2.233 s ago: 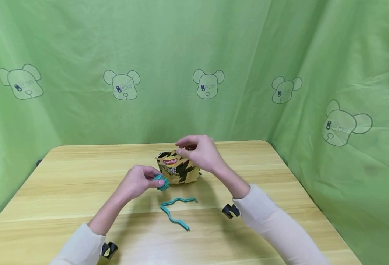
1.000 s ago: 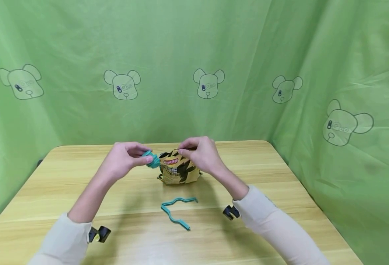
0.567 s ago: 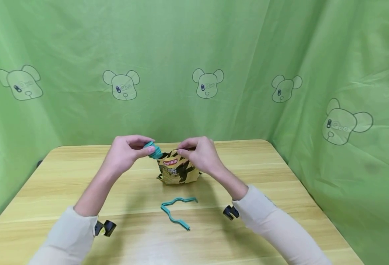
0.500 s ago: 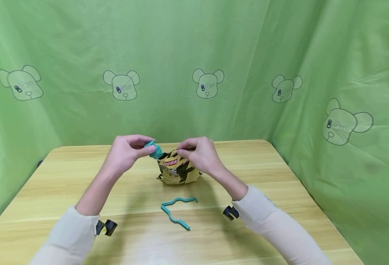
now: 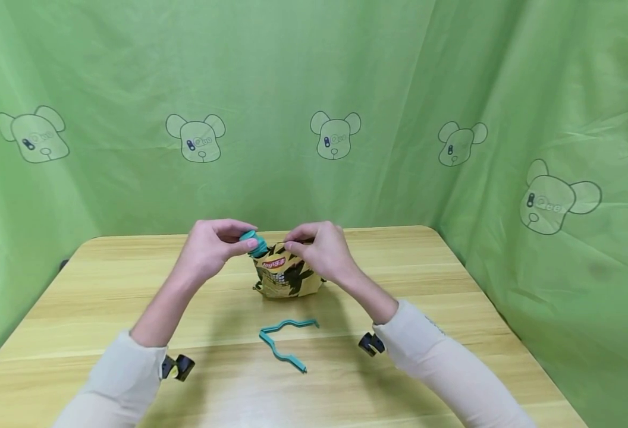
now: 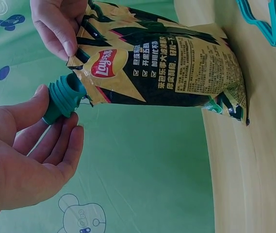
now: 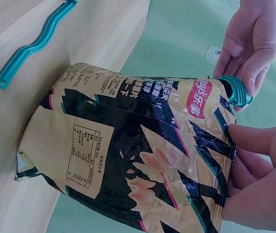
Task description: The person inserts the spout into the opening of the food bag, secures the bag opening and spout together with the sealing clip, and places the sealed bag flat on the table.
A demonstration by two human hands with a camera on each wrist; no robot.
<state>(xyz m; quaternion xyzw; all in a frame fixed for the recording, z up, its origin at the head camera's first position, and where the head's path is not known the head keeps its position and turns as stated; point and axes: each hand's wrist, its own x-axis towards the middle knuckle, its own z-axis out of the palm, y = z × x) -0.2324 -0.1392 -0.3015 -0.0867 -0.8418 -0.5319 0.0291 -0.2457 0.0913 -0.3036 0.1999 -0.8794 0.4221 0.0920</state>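
Note:
A black and yellow Lay's chip bag [image 5: 292, 281] stands on the table, its top edge pinched between the thumb and fingers of my right hand [image 5: 322, 246]. Thumb and fingertips of my left hand [image 5: 207, 249] grip a teal threaded spout [image 5: 254, 242] at the bag's upper left corner. In the left wrist view, the spout [image 6: 64, 97] points its narrower end at the bag's opening, and the far end overlaps the bag's edge. The right wrist view shows its ribbed threads [image 7: 239, 93] right behind the bag's corner.
A teal hinged clip strip [image 5: 290, 358] lies spread in a V on the wooden table [image 5: 410, 267], in front of the bag. Green curtains [image 5: 271, 71] printed with bear heads hang behind and at the sides. Black camera mounts sit at both wrists.
My left hand has lifted the spout from in front of the bag, around to its left, and then rightward to its upper corner. My right hand now pinches the bag's top edge.

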